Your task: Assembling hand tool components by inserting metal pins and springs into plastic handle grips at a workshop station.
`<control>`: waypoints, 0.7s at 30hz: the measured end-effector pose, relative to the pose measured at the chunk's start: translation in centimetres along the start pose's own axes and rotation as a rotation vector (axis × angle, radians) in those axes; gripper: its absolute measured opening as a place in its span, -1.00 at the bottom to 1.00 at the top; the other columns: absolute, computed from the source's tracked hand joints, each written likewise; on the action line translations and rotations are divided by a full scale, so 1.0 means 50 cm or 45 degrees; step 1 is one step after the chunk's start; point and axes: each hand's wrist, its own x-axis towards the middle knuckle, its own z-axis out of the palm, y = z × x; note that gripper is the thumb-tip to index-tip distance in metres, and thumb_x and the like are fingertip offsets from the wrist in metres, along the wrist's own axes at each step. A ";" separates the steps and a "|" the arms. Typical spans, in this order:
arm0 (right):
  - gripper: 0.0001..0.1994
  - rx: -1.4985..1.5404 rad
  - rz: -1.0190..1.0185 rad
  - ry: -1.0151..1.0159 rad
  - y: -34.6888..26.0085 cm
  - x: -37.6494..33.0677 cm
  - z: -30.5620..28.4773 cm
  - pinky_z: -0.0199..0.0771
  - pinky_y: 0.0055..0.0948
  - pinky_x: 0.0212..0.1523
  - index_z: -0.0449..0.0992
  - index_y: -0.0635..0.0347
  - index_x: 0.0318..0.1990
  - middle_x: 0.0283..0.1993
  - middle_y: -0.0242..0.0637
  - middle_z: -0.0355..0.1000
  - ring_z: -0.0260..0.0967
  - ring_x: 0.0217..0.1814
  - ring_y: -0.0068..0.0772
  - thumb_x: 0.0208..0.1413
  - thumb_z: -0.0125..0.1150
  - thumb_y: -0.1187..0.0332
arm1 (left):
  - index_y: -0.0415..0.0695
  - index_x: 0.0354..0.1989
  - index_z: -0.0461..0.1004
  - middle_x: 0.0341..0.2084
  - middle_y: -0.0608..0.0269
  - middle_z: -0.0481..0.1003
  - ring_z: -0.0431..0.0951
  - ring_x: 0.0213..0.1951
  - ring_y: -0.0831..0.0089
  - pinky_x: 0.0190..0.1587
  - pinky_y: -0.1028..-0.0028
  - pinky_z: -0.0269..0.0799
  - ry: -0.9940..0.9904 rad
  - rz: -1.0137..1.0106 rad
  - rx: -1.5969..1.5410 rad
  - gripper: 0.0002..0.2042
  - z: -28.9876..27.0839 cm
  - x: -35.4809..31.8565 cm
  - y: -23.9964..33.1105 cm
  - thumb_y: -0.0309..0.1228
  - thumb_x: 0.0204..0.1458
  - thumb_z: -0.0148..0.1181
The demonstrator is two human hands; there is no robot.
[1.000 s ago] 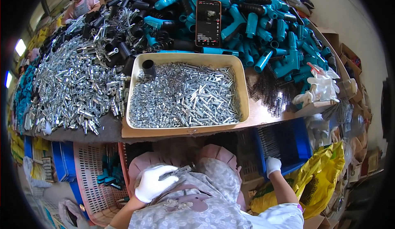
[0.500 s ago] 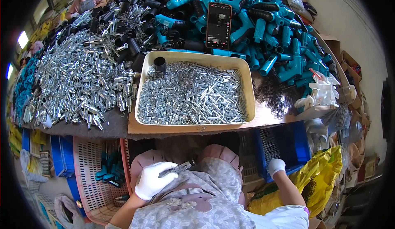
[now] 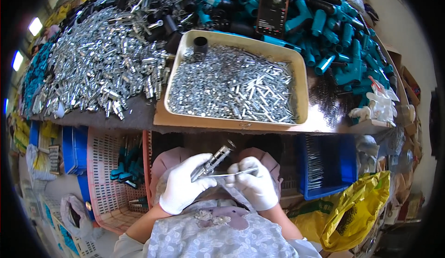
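Observation:
In its white glove, my left hand (image 3: 181, 187) is closed around a silver slotted metal barrel (image 3: 216, 160), which tilts up to the right above my lap. My gloved right hand (image 3: 258, 185) pinches a thin metal rod (image 3: 246, 171) that lies nearly level. The rod's left end comes close to my left fingertips and the lower part of the barrel; whether they touch, I cannot tell. My left fingers hide the barrel's lower end.
Ahead on the bench stands a cream tray (image 3: 304, 95) of small metal pieces. Silver fittings (image 3: 99, 58) heap at left, teal tool housings (image 3: 357, 65) at right, a propped phone (image 3: 272, 9) between. Below are a pink basket (image 3: 99, 165), a blue bin (image 3: 340, 165) of rods, and a yellow sack (image 3: 371, 202).
My right hand has come from the blue bin to my lap, now with a thin rod. My left hand has raised and tilted the barrel more upright. The view has shifted slightly.

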 end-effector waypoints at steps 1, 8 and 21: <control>-0.73 0.013 0.083 0.012 0.009 0.006 0.015 0.62 -0.21 -0.06 0.41 0.27 -0.08 -0.07 -0.05 0.49 0.56 -0.11 -0.17 0.10 0.33 0.52 | -0.29 0.14 0.43 -0.15 0.14 0.58 0.57 -0.14 0.50 -0.05 0.49 0.49 0.068 -0.059 -0.110 -0.48 -0.006 -0.007 0.008 -0.53 -0.04 0.40; -0.67 -0.546 0.385 -0.049 -0.011 0.017 0.072 0.62 -0.45 -0.08 0.40 0.46 0.11 -0.04 -0.08 0.52 0.56 -0.06 -0.34 0.19 0.16 0.61 | -0.34 0.13 0.41 -0.34 0.28 0.53 0.45 -0.46 0.68 -0.47 0.66 0.36 0.219 -0.098 -0.079 -0.56 -0.051 -0.020 0.015 -0.56 0.04 0.24; -0.77 -0.769 0.360 0.094 -0.004 0.024 0.084 0.55 -0.53 -0.29 0.48 0.40 -0.06 -0.26 -0.27 0.52 0.51 -0.34 -0.51 0.16 0.28 0.48 | -0.32 0.07 0.47 -0.26 0.19 0.57 0.54 -0.27 0.56 -0.20 0.54 0.47 0.181 0.019 0.081 -0.57 -0.055 -0.025 0.023 -0.56 -0.03 0.37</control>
